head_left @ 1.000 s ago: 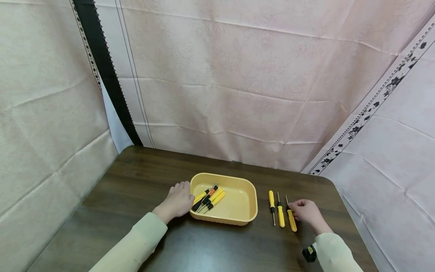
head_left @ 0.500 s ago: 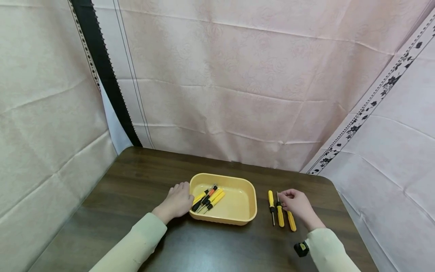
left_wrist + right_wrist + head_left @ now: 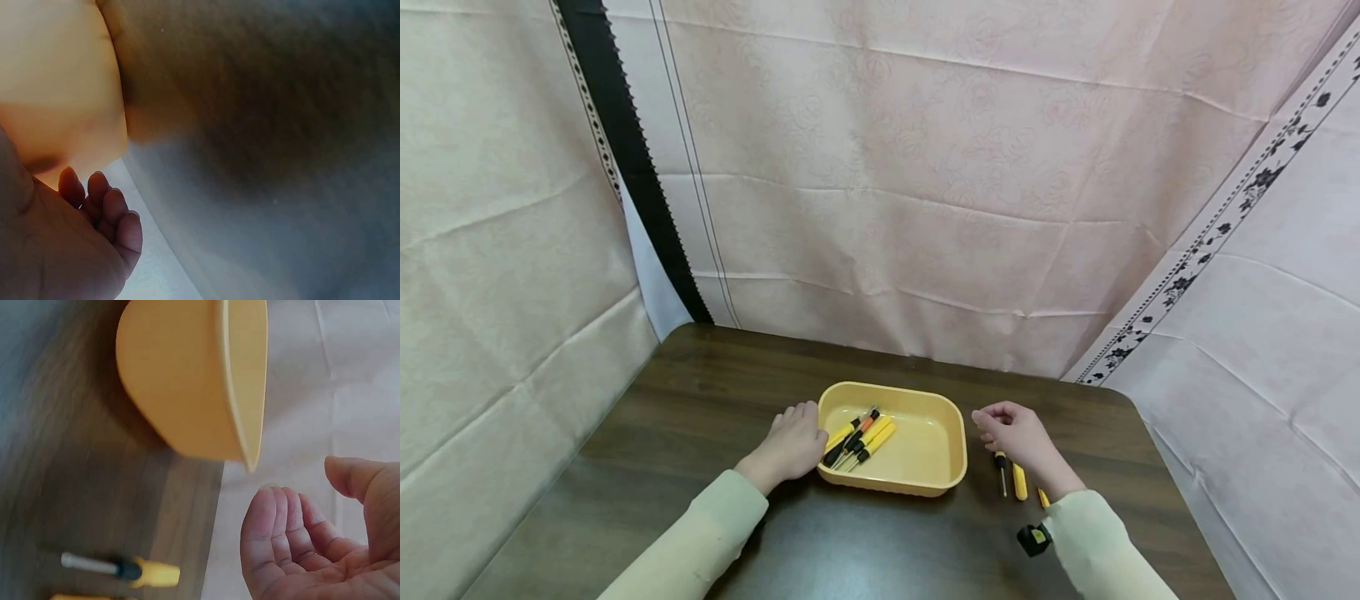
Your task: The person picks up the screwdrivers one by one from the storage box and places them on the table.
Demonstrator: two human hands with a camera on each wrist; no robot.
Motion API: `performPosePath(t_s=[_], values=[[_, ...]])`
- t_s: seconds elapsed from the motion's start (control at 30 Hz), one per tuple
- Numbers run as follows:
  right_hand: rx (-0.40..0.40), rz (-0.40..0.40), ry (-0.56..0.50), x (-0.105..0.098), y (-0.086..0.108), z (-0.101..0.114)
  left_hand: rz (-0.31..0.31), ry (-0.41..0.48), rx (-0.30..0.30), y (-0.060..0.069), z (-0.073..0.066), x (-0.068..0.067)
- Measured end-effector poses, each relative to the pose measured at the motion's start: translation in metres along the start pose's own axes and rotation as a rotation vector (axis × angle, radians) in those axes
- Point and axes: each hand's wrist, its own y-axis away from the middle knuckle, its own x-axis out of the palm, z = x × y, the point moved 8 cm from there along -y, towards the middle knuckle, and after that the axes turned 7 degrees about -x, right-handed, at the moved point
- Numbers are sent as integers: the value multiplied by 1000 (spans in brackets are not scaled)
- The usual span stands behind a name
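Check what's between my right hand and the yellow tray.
Nothing that I can see: the right wrist view shows a bare gap between right hand and yellow tray.

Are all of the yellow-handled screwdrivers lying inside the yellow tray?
No, the head view shows some yellow-handled screwdrivers lying on the table to the right of the yellow tray.

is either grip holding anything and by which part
The right grip holds nothing. The left grip is at the left end of the tray; whether it holds on cannot be told.
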Motion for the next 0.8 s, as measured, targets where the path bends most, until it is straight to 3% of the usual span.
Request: performPosePath(t_s=[0.6, 0.8], values=[[-79, 84, 14, 66, -9, 25, -11, 0, 1, 0, -1, -2], [-56, 159, 113, 94, -12, 24, -1, 8, -2, 2, -1, -2]])
